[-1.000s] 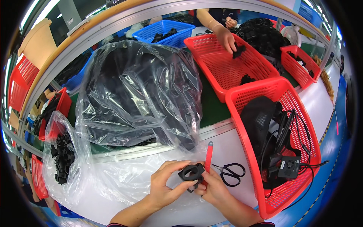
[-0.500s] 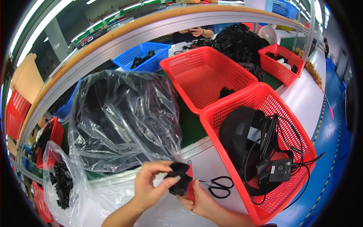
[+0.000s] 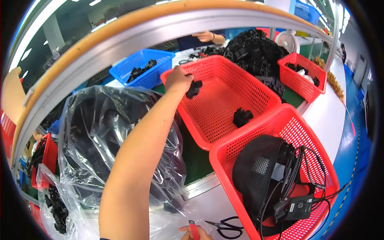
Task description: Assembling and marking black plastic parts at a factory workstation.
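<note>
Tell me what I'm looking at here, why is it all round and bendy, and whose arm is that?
The picture comes from a small camera worn on a person's head, looking down at their own hands. Its wide lens bends straight edges, so everything looks round.

The long arm reaching up is the person's left hand. Its fingers hold a small black part over a big red basket, where another black part already lies. At the bottom edge, the right hand holds a thin red tool, next to black scissors on the white table.

A nearer red basket holds a round black thing with wires. On the left, a clear plastic bag covers dark things. Farther back are a blue basket and another person's hand.
</note>
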Demonstrator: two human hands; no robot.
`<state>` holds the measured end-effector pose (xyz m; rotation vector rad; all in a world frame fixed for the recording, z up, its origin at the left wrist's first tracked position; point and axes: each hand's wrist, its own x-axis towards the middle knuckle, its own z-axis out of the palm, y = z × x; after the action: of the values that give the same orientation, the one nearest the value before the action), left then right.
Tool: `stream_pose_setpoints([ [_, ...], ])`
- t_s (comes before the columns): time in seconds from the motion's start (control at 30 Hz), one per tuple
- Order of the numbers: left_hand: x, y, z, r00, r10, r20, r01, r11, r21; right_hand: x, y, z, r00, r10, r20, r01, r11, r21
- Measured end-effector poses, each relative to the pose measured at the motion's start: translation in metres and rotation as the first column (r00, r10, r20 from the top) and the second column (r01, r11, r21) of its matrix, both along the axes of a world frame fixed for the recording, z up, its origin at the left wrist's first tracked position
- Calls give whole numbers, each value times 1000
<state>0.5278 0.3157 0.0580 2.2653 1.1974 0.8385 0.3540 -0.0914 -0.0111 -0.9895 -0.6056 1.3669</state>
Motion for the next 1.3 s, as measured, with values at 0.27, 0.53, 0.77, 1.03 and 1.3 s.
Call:
stream_pose_setpoints([
  [0.27, 75, -108, -13, 697, -532, -481, 588, 808, -42, 7, 5, -1, 994, -40, -107, 31, 997, -77],
  [0.53, 85, -124, -47, 564, -564, -603, 690, 723, -31, -3, 5, -17, 988, -131, 83, 133, 991, -11],
  [0.77, 33, -75, -26, 800, -571, 184, 600, 759, -253, 6, 3, -11, 963, -178, 204, 182, 983, -3],
  [1.03, -153, -162, 30, 694, -210, 688, 667, 547, -506, 7, 2, 11, 878, -477, -29, 476, 867, 149],
  [1.3, -266, -296, -56, 707, -336, 623, 539, 826, -166, 13, 4, 11, 862, -461, -212, 507, 804, 310],
])
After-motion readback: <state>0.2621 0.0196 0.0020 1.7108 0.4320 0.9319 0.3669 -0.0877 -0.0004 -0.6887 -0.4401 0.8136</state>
